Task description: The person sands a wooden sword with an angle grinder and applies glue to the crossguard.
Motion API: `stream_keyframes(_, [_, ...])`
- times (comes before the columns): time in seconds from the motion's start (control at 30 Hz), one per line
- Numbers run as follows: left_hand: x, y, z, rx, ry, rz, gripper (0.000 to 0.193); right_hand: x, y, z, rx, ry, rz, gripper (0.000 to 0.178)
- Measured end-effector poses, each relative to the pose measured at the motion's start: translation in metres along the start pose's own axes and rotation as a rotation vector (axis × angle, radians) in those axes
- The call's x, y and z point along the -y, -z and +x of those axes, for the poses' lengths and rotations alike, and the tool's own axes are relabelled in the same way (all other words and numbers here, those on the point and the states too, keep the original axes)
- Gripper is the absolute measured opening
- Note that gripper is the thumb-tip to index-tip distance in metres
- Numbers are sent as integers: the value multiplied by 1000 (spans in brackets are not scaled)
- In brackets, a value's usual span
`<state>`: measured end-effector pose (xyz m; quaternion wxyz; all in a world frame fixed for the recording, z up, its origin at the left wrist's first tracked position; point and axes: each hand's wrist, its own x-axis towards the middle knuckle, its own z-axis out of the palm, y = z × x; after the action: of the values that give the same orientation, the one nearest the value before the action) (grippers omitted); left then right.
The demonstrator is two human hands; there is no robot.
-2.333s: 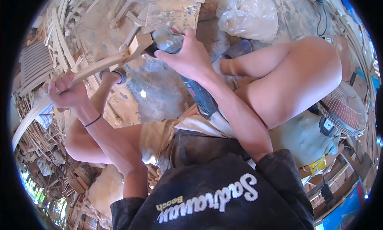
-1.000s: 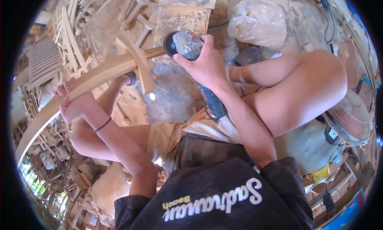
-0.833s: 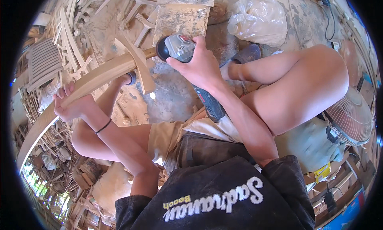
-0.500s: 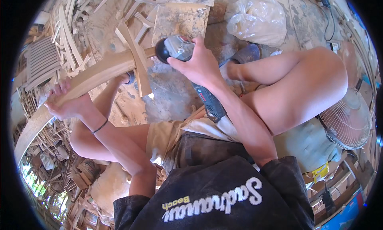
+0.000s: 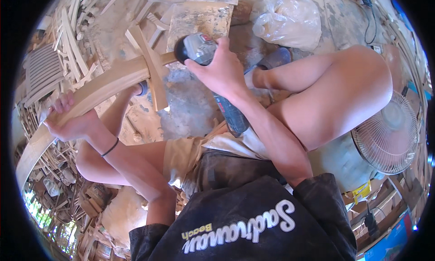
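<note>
A long, curved wooden sword [image 5: 111, 82] with a crosspiece guard [image 5: 153, 73] slants across the left side. My left hand [image 5: 70, 116] is wrapped round its broad blade, toward the lower left. In my right hand [image 5: 219, 70] is an angle grinder [image 5: 232, 113], grey at the head and dark blue along the body, gripped near its head. The grinder's round black disc [image 5: 181, 50] is at the short wooden handle beyond the guard; whether it touches the wood I cannot tell. The grinder's rear end reaches down to my lap.
Wood offcuts [image 5: 70, 39] and slatted pieces [image 5: 43, 73] pile up at the left. A clear plastic bag [image 5: 287, 23] lies at the top, beside a dusty board [image 5: 199, 21]. A caged fan [image 5: 389, 132] stands at the right, by my bent knee.
The whole view has shifted slightly, moving hands, sword and grinder a little leftward in the picture. Both grips stay the same, and the disc remains at the sword's handle.
</note>
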<state>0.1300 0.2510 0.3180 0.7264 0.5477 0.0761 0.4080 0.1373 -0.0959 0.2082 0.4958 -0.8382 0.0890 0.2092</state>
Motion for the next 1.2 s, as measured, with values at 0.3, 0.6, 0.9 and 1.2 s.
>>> stream_keyframes(0.3, [1,15,10,120,46,-105,35,-11,7,0,6,-26,-67,95])
stream_keyframes(0.6, [-9,-6,4,-346,153,68,36,-9,11,0,-44,-36,46,96])
stream_keyframes(0.9, [-4,-3,8,-286,112,39,41,7,6,-5,94,33,45,94])
stream_keyframes(1.2, [-11,28,35,4,226,-167,37,-18,18,7,97,-79,54,102])
